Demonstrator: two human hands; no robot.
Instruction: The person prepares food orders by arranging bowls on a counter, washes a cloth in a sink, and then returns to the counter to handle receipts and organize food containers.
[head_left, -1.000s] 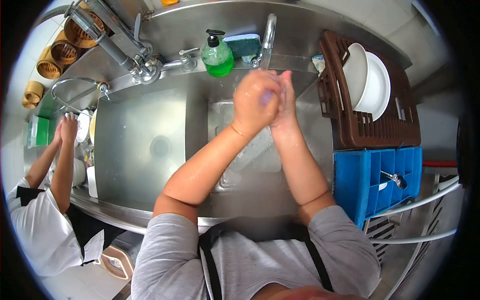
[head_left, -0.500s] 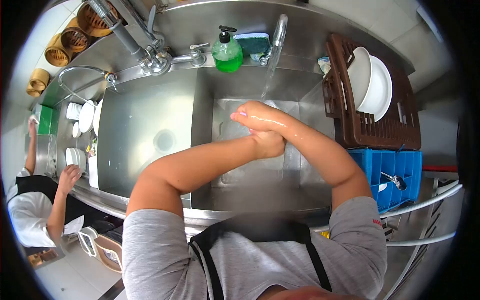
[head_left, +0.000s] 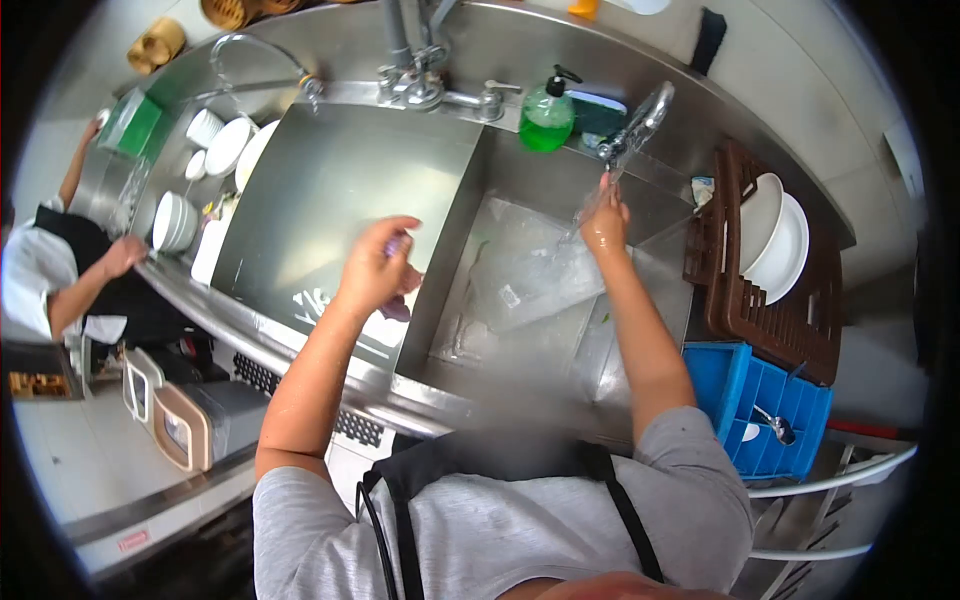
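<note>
Two hands of ours: left hand (head_left: pixel 382 262), well left of the tap (head_left: pixel 652 108), fingers curled round a purple item (head_left: pixel 397 244); right hand (head_left: pixel 605 222), just below the tap, grip we cannot tell.

Has a left basin (head_left: pixel 340 190) and a right basin (head_left: pixel 455 345) side by side, with plastic film (head_left: pixel 530 275) in the latter. Keeps a soap bottle (head_left: pixel 547 125) behind the right basin, with a sponge (head_left: pixel 597 115) and a faucet (head_left: pixel 650 115) to its right. Has a rack (head_left: pixel 780 335) farther right, with plates (head_left: pixel 785 250) in it, and a divided bin (head_left: pixel 725 375) in front, with a spoon (head_left: pixel 785 431) inside. Has bowls (head_left: pixel 175 222) left of the left basin.
</note>
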